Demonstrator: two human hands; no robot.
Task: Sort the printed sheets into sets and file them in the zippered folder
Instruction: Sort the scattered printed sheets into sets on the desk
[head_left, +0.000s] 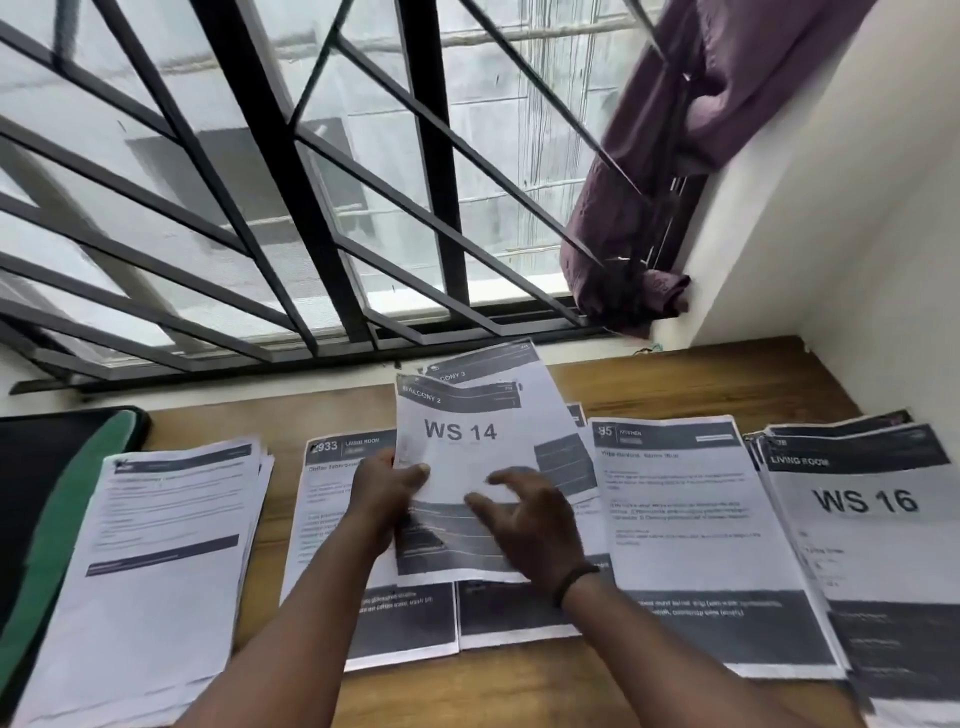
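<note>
sheets: left hand (387, 499) fingers pinching the WS 14 stack (467, 447), long axis toward 12 o'clock
right hand (524, 519): fingers spread, holding nothing, closest
folder (57, 467): way off at 9 o'clock on the worktop (675, 384)

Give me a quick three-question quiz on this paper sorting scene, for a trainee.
1. True or false: the left hand holds the WS 14 sheet.
2. Which pile lies nearest the folder?
A. the WS 16 pile
B. the Kitchen pile
C. the leftmost pile
3. Fill in: the header on the WS 14 sheet reads Balcony ____.

Key
1. True; its thumb pinches the sheet's left edge, while the right hand hovers open over it.
2. C; it lies right beside the folder.
3. 2; a Balcony 3 sheet shows behind it.
</note>
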